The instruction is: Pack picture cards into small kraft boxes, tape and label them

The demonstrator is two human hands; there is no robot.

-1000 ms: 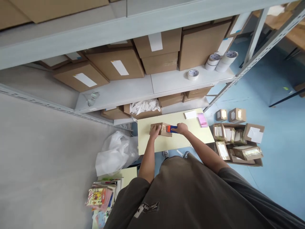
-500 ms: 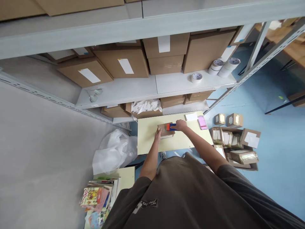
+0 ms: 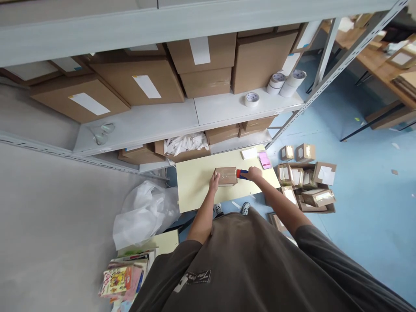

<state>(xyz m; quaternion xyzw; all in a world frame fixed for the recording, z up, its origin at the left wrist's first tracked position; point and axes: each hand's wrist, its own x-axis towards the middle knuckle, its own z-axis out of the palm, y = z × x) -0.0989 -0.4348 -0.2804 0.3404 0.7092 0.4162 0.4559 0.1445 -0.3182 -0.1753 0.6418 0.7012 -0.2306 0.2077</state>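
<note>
A small brown cardboard box (image 3: 226, 176) lies on the pale yellow table (image 3: 191, 190), with shiny clear tape along its top. My left hand (image 3: 213, 180) grips the box at its left end. A red and blue tape dispenser (image 3: 242, 174) is held in my right hand (image 3: 254, 173), whose fingers wrap round its handle. The dispenser's red front sits right beside the box's right end; whether it touches the box I cannot tell.
A white pad (image 3: 249, 153) and a pink pack (image 3: 264, 160) lie at the table's far right. Behind stands a grey shelf (image 3: 169, 119) with cartons and tape rolls (image 3: 251, 99). Taped boxes (image 3: 324, 173) fill the floor at right; a white plastic bag (image 3: 146, 212) slumps at left.
My right hand has drawn the tape dispenser rightward from the box's top to past its right end. My left hand stays on the box. The whole view has shifted.
</note>
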